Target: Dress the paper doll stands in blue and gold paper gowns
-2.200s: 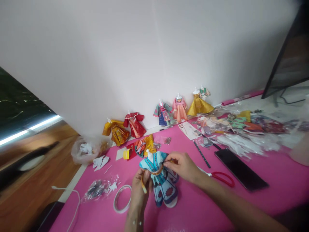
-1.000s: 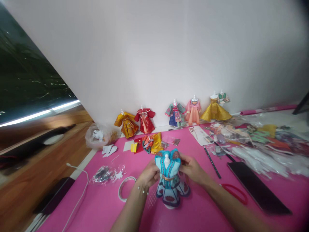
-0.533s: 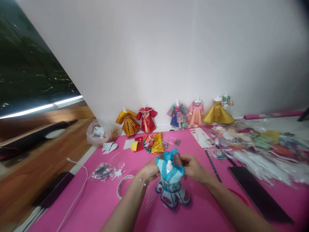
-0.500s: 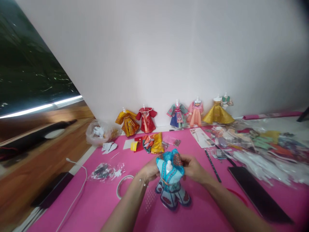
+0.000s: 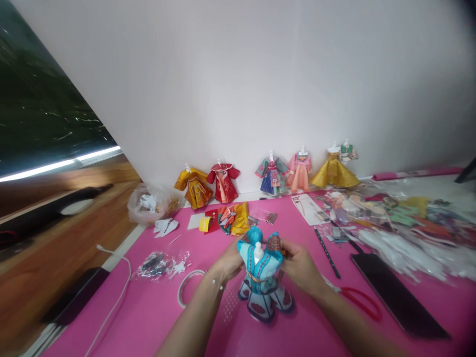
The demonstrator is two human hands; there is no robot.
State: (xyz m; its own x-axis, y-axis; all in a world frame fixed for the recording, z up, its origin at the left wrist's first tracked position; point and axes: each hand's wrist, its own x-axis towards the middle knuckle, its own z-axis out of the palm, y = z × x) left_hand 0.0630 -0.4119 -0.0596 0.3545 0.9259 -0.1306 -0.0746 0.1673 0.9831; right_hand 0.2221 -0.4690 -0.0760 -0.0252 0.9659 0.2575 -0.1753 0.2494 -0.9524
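Note:
A small headless doll form in a turquoise outfit [image 5: 260,277] with patterned, flared white-and-navy trousers is held upright above the pink mat. My left hand [image 5: 231,259] is closed on its left-side sleeve; most of those fingertips are hidden behind the cloth. On the other side, my right hand [image 5: 295,259] pinches the other sleeve, which has a brown patterned cuff. The white neck peg shows between the raised sleeves. Red-handled scissors [image 5: 362,300] lie beside my right forearm, and a roll of white tape [image 5: 185,287] rests by my left forearm.
Several dressed doll forms, such as a red robe [image 5: 223,183] and a gold dress [image 5: 334,171], stand along the wall. Bagged clothing pieces [image 5: 416,213], a black phone-like slab [image 5: 397,292] and a pencil [image 5: 327,252] lie right. A white cable [image 5: 124,292] runs at left.
The two raised sleeves have spread apart, opening a gap behind the neck peg. My right hand has shifted slightly right and down, and more of the scissors shows.

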